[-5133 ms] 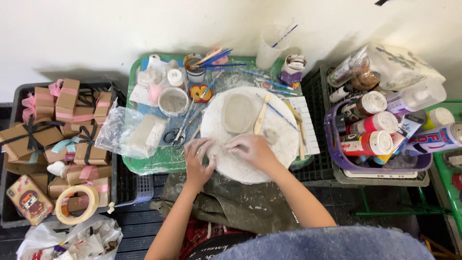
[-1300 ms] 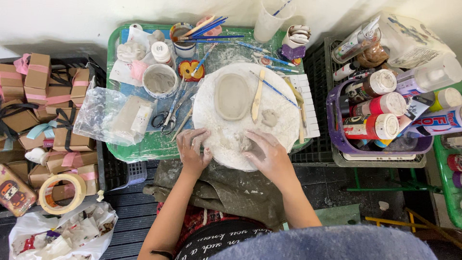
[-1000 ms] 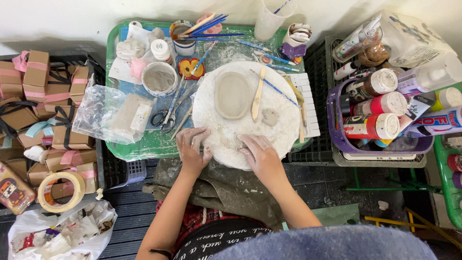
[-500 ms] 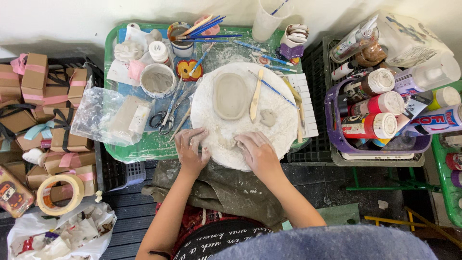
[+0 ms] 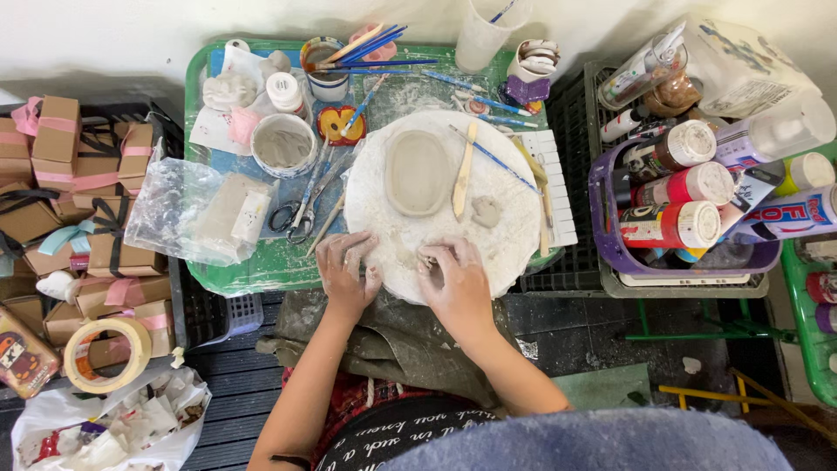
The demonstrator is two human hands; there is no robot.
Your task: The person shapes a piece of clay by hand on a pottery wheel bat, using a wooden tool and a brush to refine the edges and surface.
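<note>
Head view, hands [image 5: 349,266] [image 5: 453,275] at round board [image 5: 514,235] edge

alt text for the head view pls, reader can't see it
Seen from above, a person's left hand and right hand press a small bit of clay at the near edge of a round white board. An oval clay dish and a wooden tool lie farther back on it.

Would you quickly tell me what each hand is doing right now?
Left hand: open, palm down, fingers spread on the round white board.
Right hand: fingers curled over a small clay piece; grip cannot be told.
</note>
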